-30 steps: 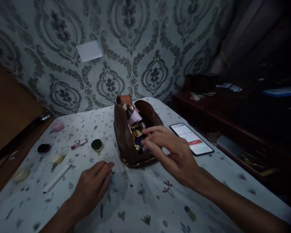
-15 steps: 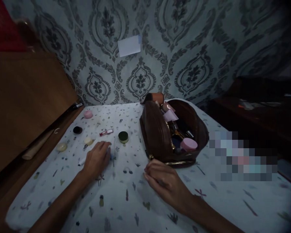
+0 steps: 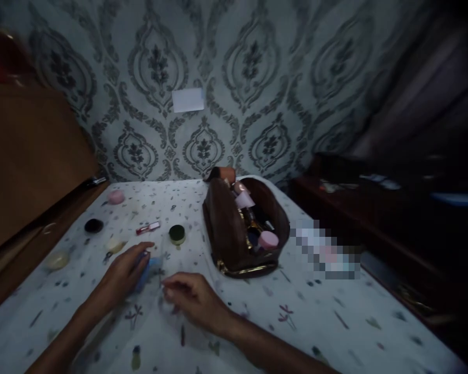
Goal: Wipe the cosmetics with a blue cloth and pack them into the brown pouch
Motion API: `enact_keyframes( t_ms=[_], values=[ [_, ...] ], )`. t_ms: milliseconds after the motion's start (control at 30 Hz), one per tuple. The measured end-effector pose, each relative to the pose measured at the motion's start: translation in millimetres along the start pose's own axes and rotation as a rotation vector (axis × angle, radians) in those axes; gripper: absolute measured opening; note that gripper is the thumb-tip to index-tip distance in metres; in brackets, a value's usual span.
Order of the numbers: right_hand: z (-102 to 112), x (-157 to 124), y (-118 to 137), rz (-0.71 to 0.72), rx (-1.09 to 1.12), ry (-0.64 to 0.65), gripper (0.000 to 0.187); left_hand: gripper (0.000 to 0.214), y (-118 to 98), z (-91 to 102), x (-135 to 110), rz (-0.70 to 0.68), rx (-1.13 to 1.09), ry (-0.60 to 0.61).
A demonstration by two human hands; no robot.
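Observation:
My left hand [image 3: 122,272] rests low over the tablecloth, its fingers bent over a small blue item [image 3: 142,272]. The hand covers much of that item, so its kind is hidden. My right hand [image 3: 197,298] is just to the right, loosely curled, with a gap between the fingers and no held object visible; it is slightly blurred. Behind my right hand stands a brown makeup bag [image 3: 224,228], unzipped, containing a pink round container [image 3: 268,239] and other cosmetics. A dark-lidded jar [image 3: 177,234] and a lip gloss tube [image 3: 148,228] lie beyond my left hand.
On the left of the patterned cloth [image 3: 214,337] are a pink jar [image 3: 116,197], a black cap [image 3: 93,225] and pale round containers [image 3: 57,259]. A wooden panel [image 3: 35,161] borders the left side. A blurred-out item [image 3: 327,252] lies right of the bag. Wallpaper rises behind.
My right hand has left the front of the bag and moved left towards my left hand, its fingers loosening. More of the blue item shows under my left hand. The view has turned right.

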State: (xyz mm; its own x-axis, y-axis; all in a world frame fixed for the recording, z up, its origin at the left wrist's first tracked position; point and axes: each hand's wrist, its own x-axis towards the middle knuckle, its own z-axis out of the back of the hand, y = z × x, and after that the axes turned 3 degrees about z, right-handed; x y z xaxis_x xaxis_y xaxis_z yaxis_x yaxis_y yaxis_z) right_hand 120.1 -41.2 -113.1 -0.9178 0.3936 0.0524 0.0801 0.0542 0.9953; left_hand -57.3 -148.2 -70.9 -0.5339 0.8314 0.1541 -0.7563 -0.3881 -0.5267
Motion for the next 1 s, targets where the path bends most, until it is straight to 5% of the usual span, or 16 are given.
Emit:
enact_keyframes(
  t_ms=[100, 233, 333, 500, 633, 867, 1000],
  values=[
    [-2, 1, -13, -0.062, 0.296, 0.019, 0.07, 0.036, -24, -9.0, 7, -0.002, -0.405, 0.001],
    [3, -4, -14, -0.104, 0.477, 0.101, 0.062, 0.039, -53, -30.0, 14, 0.043, -0.611, -0.036],
    [6, -6, -13, -0.112, 0.521, 0.017, 0.056, 0.045, -52, -48.4, 18, 0.096, -0.694, -0.031],
    [7, -3, -18, -0.132, 0.521, -0.07, 0.054, 0.055, -25, -65.6, 16, 0.094, -0.68, -0.024],
    [7, -6, -19, -0.105, 0.503, -0.041, 0.055, 0.083, -21, -69.6, 10, 0.005, -0.635, 0.068],
    [5, -9, -21, -0.106, 0.432, -0.018, 0.058, 0.041, -31, -58.5, 9, 0.023, -0.46, -0.097],
    [8, -7, -19, -0.078, 0.412, -0.169, 0.072, 0.044, -25, -50.9, 16, 0.039, -0.507, -0.147]
  ],
)
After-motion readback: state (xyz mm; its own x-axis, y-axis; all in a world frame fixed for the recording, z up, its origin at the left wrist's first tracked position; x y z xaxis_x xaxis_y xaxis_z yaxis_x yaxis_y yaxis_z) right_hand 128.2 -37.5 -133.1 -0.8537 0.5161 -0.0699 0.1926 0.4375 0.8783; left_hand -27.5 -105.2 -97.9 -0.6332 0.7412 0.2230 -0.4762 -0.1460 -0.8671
